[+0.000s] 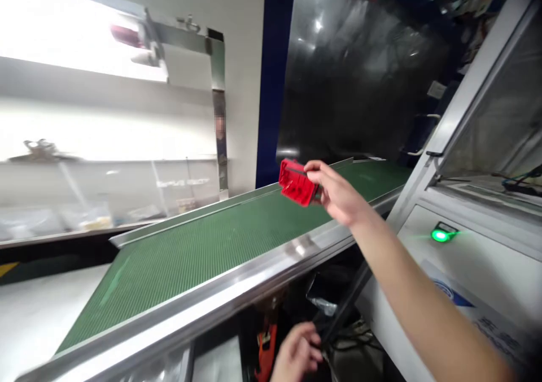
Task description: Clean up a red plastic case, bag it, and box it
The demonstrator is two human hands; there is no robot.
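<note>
Over the green ribbed conveyor belt (203,252), my right hand (334,193) grips a small red plastic moulded part (296,183) between thumb and fingers at its right end. The part is held slightly tilted, its hollow ribbed side facing me; a dark strip runs along its upper edge. Lower down, in front of the belt's metal side rail, is my left hand (297,351). Its fingers are loosely curled and apart, with nothing seen in them.
A metal rail (254,277) edges the belt on the near side. A white machine cabinet (470,269) with a lit green button (440,235) stands at right. Behind the belt is a dark glossy panel (351,77). An orange tool-like object (266,351) and cables are below the belt.
</note>
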